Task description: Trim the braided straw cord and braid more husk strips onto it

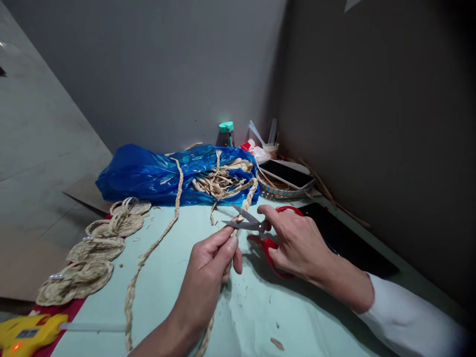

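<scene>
My left hand [211, 272] pinches a braided straw cord [250, 196] between thumb and fingers, near the middle of the table. The cord runs up to a blue plastic bag [145, 173] and passes down under the hand toward the near edge. My right hand [297, 243] grips red-handled scissors [251, 225]. Their blades are spread and lie around or just over the cord, right above my left fingertips; I cannot tell if they touch it. Another length of braid [152, 248] hangs from the bag and trails down the table on the left.
Small woven straw sandals [82, 270] line the left edge. A yellow glue gun [33, 332] lies at the near left. Farther back are a teal-lidded jar [226, 133], a phone [286, 173] on a round basket, and a cup [271, 149]. A black flat panel [345, 243] lies right.
</scene>
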### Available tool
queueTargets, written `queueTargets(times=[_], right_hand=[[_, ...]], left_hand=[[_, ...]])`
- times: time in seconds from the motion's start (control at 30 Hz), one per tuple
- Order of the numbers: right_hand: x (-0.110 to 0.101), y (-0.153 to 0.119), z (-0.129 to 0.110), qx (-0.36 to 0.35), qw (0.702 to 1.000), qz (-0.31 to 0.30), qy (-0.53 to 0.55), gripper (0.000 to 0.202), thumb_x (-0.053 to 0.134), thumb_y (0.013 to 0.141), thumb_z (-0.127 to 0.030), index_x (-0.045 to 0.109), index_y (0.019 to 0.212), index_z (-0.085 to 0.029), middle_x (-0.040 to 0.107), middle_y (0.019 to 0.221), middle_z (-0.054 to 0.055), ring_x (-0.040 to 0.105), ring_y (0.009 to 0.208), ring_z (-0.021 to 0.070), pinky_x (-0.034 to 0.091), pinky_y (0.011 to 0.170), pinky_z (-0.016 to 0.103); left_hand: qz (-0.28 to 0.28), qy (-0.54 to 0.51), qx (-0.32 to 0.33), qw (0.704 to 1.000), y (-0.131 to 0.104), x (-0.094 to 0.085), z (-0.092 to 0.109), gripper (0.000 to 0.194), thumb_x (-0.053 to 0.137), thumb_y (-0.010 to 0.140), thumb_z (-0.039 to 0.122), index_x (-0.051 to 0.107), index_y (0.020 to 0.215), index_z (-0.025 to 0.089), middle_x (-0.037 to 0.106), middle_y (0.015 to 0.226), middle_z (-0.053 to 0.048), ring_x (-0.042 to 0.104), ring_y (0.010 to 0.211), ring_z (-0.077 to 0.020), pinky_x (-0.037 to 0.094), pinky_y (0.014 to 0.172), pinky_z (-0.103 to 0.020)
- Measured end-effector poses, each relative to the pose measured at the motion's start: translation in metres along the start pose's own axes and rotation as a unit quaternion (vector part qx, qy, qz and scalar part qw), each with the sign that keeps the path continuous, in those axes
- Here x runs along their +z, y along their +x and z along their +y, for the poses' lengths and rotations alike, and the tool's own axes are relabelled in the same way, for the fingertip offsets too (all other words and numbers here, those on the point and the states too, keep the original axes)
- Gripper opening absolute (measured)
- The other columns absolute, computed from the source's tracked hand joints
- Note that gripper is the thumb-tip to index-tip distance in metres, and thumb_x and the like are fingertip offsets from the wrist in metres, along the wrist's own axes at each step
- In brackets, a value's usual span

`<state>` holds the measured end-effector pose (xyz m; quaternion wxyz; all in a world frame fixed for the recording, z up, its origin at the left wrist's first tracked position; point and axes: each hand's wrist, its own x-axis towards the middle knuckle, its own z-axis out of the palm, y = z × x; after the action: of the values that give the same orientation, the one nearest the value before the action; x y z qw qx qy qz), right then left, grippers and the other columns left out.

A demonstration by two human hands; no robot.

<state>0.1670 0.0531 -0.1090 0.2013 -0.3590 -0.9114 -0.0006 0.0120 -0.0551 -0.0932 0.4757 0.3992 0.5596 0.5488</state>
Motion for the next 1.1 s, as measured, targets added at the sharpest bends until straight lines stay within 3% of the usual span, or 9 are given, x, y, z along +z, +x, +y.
queueTargets(times=[0.17, 0.4, 0.6, 0.83, 1.1], right_hand=[[-0.0003, -0.0005, 0.0003, 0.006, 1.000, 0.004, 0.011, 0.022, 0.051, 0.082, -0.028, 0.052, 0.101, -0.018, 0.069, 0.078, 0.007, 0.063, 0.070, 0.0214, 0.025, 0.054, 0.027], [0.0025, -0.0020, 0.0017, -0.017, 1.000, -0.001, -0.009, 0.012, 0.048, 0.083, -0.025, 0.050, 0.092, -0.018, 0.069, 0.073, 0.006, 0.062, 0.062, 0.0192, 0.021, 0.051, 0.027], [0.0050, -0.0034, 0.0036, -0.055, 0.996, 0.003, -0.069, 0.009, 0.047, 0.081, -0.021, 0.051, 0.087, -0.015, 0.060, 0.055, 0.003, 0.052, 0.044, 0.0164, 0.017, 0.047, 0.028], [0.0084, -0.0015, 0.0051, -0.051, 0.996, -0.036, -0.064, 0.016, 0.048, 0.077, -0.017, 0.052, 0.092, -0.013, 0.062, 0.058, 0.005, 0.055, 0.048, 0.0180, 0.020, 0.048, 0.028], [0.0086, 0.0004, 0.0054, -0.045, 0.997, -0.056, -0.035, 0.012, 0.041, 0.090, -0.019, 0.051, 0.093, -0.013, 0.062, 0.060, 0.005, 0.054, 0.048, 0.0177, 0.023, 0.049, 0.028]], left_hand=[[0.020, 0.027, 0.005, 0.999, 0.0000, 0.0004, -0.0023, 0.038, 0.055, 0.091, 0.039, 0.064, 0.120, 0.017, 0.049, 0.060, 0.003, 0.024, 0.049, -0.0072, 0.018, 0.046, -0.024], [0.033, 0.087, 0.023, 0.995, -0.0033, -0.0015, -0.0022, 0.033, 0.055, 0.091, 0.040, 0.071, 0.110, 0.017, 0.050, 0.062, 0.001, 0.031, 0.052, -0.0084, 0.022, 0.049, -0.025], [0.021, 0.032, 0.002, 0.999, -0.0018, 0.0000, -0.0014, 0.039, 0.059, 0.089, 0.038, 0.066, 0.121, 0.017, 0.048, 0.059, 0.003, 0.027, 0.050, -0.0067, 0.019, 0.047, -0.023], [0.008, -0.038, -0.018, 0.999, -0.0002, 0.0001, 0.0031, 0.044, 0.061, 0.087, 0.034, 0.063, 0.127, 0.014, 0.047, 0.056, 0.004, 0.024, 0.047, -0.0047, 0.015, 0.044, -0.020], [0.000, -0.094, -0.042, 0.995, 0.0028, -0.0017, 0.0036, 0.051, 0.063, 0.087, 0.031, 0.057, 0.133, 0.012, 0.046, 0.055, 0.004, 0.018, 0.047, -0.0036, 0.010, 0.043, -0.018]])
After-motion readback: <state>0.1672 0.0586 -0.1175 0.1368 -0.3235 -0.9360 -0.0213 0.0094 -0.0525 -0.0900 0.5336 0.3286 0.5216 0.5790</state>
